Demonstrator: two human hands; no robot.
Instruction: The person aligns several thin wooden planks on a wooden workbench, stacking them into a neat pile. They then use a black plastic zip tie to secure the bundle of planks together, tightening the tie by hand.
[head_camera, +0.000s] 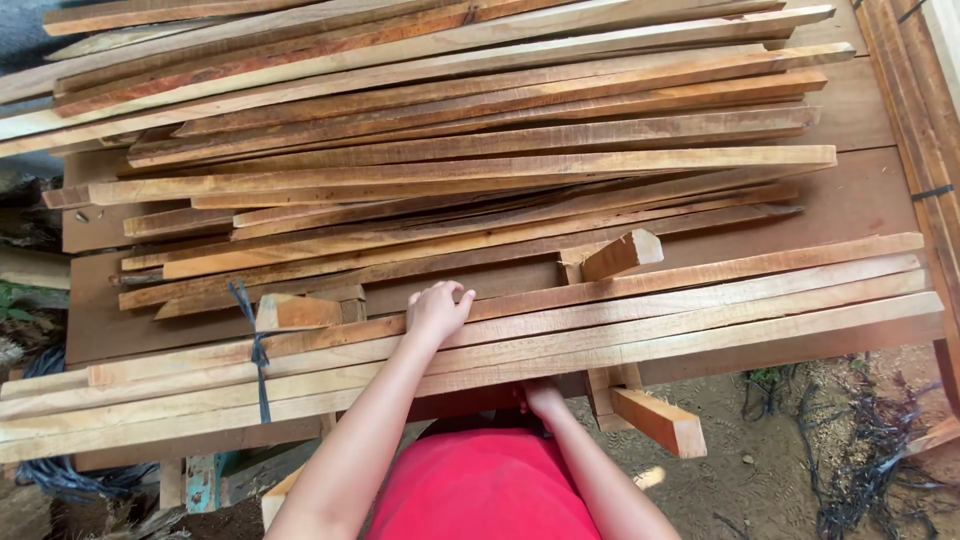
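Two bare hands work the near bundle of long pale sawn wooden slats (620, 335). Our right hand (542, 397), at six o'clock, props it from beneath, its grip hidden from us. Our left hand (437, 310) rests curled on top, clasping nothing. We judge we are steadying the bundle; shifting it needs firm holds. At twelve o'clock lies the loose heap of reddish-brown planks (450, 120).

A loose heap of slats (450, 150) crowded the far side. Bare board (850, 200) lay open at right, past a short block (622, 254).
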